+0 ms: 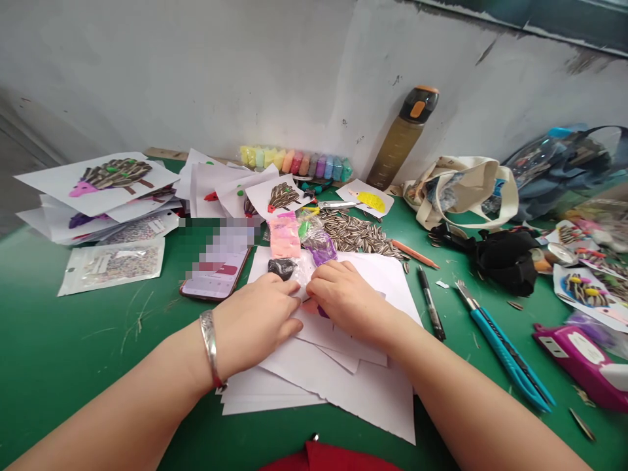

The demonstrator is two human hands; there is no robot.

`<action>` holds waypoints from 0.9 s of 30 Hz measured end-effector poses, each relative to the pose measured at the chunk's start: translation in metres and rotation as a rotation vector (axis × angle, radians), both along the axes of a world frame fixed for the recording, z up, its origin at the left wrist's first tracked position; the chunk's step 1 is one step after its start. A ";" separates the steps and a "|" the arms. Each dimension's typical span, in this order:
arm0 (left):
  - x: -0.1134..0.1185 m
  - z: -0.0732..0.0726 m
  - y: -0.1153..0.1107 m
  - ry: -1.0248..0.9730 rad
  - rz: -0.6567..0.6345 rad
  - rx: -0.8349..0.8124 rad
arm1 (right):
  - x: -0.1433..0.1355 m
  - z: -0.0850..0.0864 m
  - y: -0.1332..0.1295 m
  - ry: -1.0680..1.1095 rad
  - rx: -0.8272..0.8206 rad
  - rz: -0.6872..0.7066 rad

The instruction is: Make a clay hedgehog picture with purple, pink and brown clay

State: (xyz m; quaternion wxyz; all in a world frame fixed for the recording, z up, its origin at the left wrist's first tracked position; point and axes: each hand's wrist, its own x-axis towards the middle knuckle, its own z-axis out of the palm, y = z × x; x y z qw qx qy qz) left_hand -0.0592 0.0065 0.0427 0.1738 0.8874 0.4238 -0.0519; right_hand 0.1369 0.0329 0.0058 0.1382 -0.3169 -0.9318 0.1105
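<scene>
A: Nearest us is a bit of red cloth (333, 459), at the bottom edge. Where's the thing being handled?

B: Past it, over the white paper (377, 405): a clear plastic wrapper (302, 269), just beyond the fingertips and between the two hands, with black clay (281, 267) beside it.

A: How are the hands set?

B: The left hand (260, 317) reaches in with its fingers close together; the right hand (346, 297) is curled, thumb side inward. The gap between them is narrow. Whether either one pinches the wrapper, I can't tell; the fingers hide it.

A: How would it handle?

B: Light and limp, I'd guess, a little slippery, easy to tear. The clay is probably soft and would dent.

A: Best hold?

B: The wrapper's loose edge, between thumb and forefinger, keeping pressure off the clay.
</scene>
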 end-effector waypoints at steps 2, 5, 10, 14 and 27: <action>0.000 0.000 0.000 0.008 -0.002 0.004 | 0.000 -0.001 0.000 0.004 0.003 0.015; 0.000 0.000 0.000 0.015 0.006 -0.001 | 0.000 -0.001 0.001 0.009 0.000 0.022; 0.000 0.001 0.000 0.016 0.012 -0.013 | 0.000 -0.001 0.001 0.003 0.001 0.023; 0.001 0.002 -0.001 0.020 0.016 -0.013 | -0.001 0.000 0.000 0.007 -0.001 0.021; 0.001 0.001 0.000 0.012 0.010 -0.007 | 0.000 -0.003 0.000 0.014 0.013 0.030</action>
